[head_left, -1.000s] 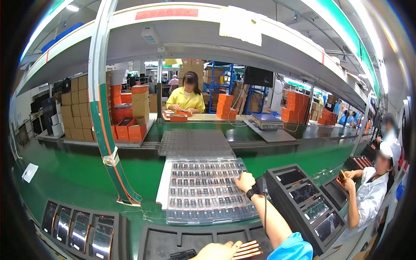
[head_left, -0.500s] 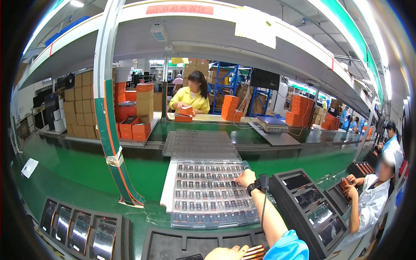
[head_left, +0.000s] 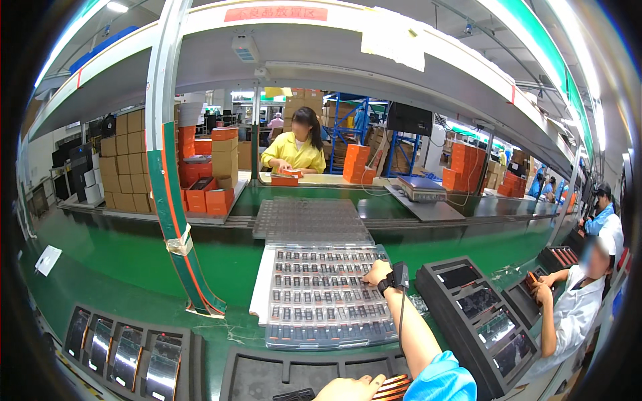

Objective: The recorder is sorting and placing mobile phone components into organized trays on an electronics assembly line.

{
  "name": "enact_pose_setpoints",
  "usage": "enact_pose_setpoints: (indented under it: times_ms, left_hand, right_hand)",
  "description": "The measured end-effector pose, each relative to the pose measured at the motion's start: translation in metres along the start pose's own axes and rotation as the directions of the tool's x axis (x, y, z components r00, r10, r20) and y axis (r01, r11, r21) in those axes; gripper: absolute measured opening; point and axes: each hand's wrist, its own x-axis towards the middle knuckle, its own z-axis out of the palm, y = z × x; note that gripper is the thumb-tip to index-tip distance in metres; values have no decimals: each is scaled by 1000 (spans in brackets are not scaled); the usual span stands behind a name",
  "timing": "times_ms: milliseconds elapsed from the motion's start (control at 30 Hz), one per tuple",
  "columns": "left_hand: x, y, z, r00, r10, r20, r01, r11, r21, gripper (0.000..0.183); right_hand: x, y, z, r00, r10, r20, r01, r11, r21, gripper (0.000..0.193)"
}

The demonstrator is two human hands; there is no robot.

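My right hand [head_left: 378, 273] reaches over the right side of a clear plastic tray [head_left: 331, 341] filled with rows of small dark parts. Its fingers are bent together at the parts; whatever they pinch is too small to make out. A dark band with a small box and a cable [head_left: 399, 275] sits on that wrist. At the lower edge, my left hand [head_left: 346, 389] is closed around several slim orange-edged phones [head_left: 393, 386], partly cut off by the frame. Beneath it lies a black foam tray [head_left: 251, 384] with moulded hollows.
Black foam holders with dark-screened phones stand at left [head_left: 190, 354] and right [head_left: 438, 301]. A second clear tray [head_left: 311, 222] lies behind the parts. A green-taped post [head_left: 170, 194] rises at left. One co-worker [head_left: 575, 301] works at right, another [head_left: 294, 152] across the bench.
My right hand stays at the tray's right side, shifted only slightly. Across the bench, the co-worker in yellow has lowered the orange box in their hands.
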Motion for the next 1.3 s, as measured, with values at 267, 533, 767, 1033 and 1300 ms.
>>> enact_pose_setpoints:
  times_ms: [267, 533, 767, 1033, 1300]
  left_hand:
    - [-1, 2, -1, 1000, -17, 14, 17, 1000, -4, 61]
    - [0, 0, 1, 1000, 6, -10, -6, 1000, -8, 60]
    - [0, 1, 0, 1000, -13, 11, 13, 1000, 7, 60]
    - [0, 1, -1, 1000, -10, 12, 10, 1000, 19, 61]
    - [0, -2, 3, 1000, 5, -9, -5, 1000, 1, 61]
  right_hand:
    - [-4, -31, 4, 985, -115, -130, 120, 992, 35, 31]
    - [2, -23, 30, 975, -168, -142, 158, 984, -82, 35]
    - [0, -27, 19, 982, -144, -121, 133, 987, -92, 32]
    - [-11, -60, 18, 984, -116, -137, 123, 991, 48, 28]
    - [-23, -61, 15, 965, -193, -177, 186, 981, -58, 26]
